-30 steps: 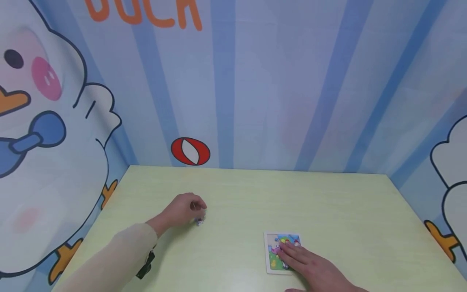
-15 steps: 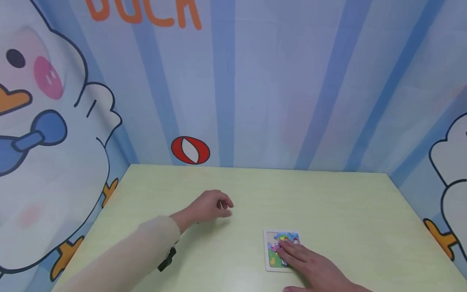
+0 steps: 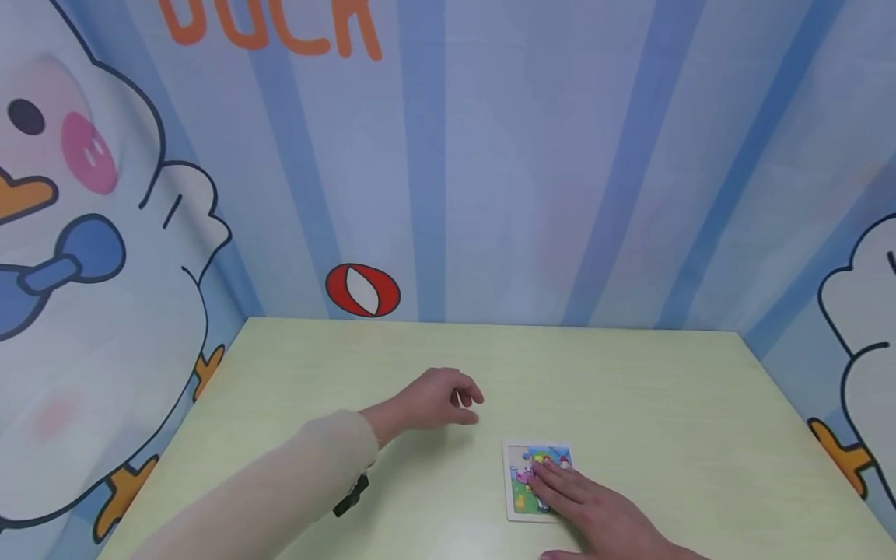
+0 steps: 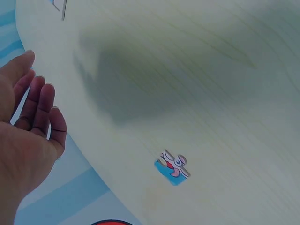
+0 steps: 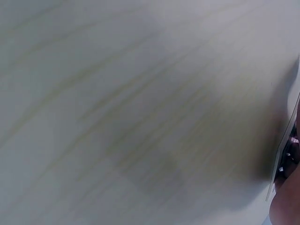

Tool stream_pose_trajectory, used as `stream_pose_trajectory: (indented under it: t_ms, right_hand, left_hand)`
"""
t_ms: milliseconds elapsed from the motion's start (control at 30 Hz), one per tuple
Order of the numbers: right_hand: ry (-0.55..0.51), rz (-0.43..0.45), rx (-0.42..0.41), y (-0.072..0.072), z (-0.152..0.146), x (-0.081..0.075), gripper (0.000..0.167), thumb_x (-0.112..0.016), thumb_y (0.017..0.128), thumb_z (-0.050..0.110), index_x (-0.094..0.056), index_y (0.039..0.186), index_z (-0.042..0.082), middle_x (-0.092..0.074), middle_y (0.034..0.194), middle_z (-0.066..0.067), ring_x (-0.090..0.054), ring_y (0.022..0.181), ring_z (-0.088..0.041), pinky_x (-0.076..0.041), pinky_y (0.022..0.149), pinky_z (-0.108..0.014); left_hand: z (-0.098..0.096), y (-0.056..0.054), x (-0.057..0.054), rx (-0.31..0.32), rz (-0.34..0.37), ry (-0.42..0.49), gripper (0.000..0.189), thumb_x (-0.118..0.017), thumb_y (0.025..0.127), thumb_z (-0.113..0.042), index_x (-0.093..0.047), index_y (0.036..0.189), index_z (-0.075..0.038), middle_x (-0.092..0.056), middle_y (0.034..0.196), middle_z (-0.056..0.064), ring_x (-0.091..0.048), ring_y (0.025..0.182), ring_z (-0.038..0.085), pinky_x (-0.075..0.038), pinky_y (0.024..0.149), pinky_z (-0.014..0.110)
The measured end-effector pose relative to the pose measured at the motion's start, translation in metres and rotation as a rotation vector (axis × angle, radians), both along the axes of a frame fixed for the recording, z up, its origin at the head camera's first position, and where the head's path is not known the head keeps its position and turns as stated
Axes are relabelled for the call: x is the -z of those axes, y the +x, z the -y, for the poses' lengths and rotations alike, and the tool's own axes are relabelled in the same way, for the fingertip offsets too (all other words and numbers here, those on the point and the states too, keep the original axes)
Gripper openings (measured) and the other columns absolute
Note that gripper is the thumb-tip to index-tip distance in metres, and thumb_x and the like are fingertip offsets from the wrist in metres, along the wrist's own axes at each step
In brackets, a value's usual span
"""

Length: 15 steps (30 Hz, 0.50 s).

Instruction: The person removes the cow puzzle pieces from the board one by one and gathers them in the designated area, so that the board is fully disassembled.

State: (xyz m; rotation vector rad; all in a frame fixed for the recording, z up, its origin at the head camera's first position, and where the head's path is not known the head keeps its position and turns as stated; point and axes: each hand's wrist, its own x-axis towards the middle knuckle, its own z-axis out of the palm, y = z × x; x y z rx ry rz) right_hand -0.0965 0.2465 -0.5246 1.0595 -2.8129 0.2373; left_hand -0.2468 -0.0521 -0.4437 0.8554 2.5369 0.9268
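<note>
My left hand [image 3: 439,400] hovers above the table, left of the puzzle board, its fingers loosely bent with nothing between them. In the left wrist view the same hand [image 4: 33,117] appears at the left edge, apart from a loose puzzle piece [image 4: 172,167] printed blue with a white and pink figure. That piece lies flat on the table; in the head view my left arm hides it. The fingers of my right hand [image 3: 595,502] lie extended across the framed picture puzzle [image 3: 519,502], covering its right part. At its upper left a bare beige patch shows.
A pale yellow-green table [image 3: 630,397] carries everything. Behind it stands a blue striped backdrop [image 3: 518,171] with duck drawings and a red-and-white ball print [image 3: 362,290]. A black band [image 3: 351,495] hangs at the left wrist.
My left hand has left the loose puzzle piece on the table and moved right, towards the puzzle board. My right hand has stayed on the board.
</note>
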Motion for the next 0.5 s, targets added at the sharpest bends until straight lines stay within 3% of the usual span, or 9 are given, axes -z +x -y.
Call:
stream_pose_trajectory:
  t_ms: [167,367,500]
  right_hand:
    - [0.004,-0.013,0.005,0.000,0.000,0.001,0.086,-0.056,0.096,0.077,-0.049,0.162,0.021,-0.048,0.166,0.003,-0.050,0.148,-0.022,-0.052,0.107,-0.040]
    - [0.005,0.050,0.031,0.001,0.002,-0.001,0.087,-0.053,0.097,0.079,-0.047,0.163,0.022,-0.045,0.167,0.004,-0.048,0.150,-0.022,-0.051,0.109,-0.042]
    - [0.002,0.046,0.034,0.002,0.002,-0.001,0.087,-0.053,0.097,0.079,-0.047,0.163,0.023,-0.046,0.167,0.004,-0.048,0.150,-0.022,-0.052,0.109,-0.042]
  left_hand:
    - [-0.011,0.004,0.000,0.019,0.005,-0.010,0.025,-0.084,0.094,-0.014,-0.077,0.118,-0.007,-0.072,0.105,0.007,-0.060,0.090,0.013,-0.052,0.082,0.028]
    - [-0.022,0.009,-0.005,0.042,0.031,-0.038,0.024,-0.084,0.095,-0.015,-0.077,0.117,-0.007,-0.070,0.102,0.004,-0.060,0.089,0.012,-0.052,0.081,0.025]
    - [-0.029,0.010,-0.005,0.055,0.036,-0.064,0.025,-0.083,0.095,-0.017,-0.077,0.118,-0.008,-0.070,0.102,0.003,-0.060,0.089,0.012,-0.051,0.081,0.024]
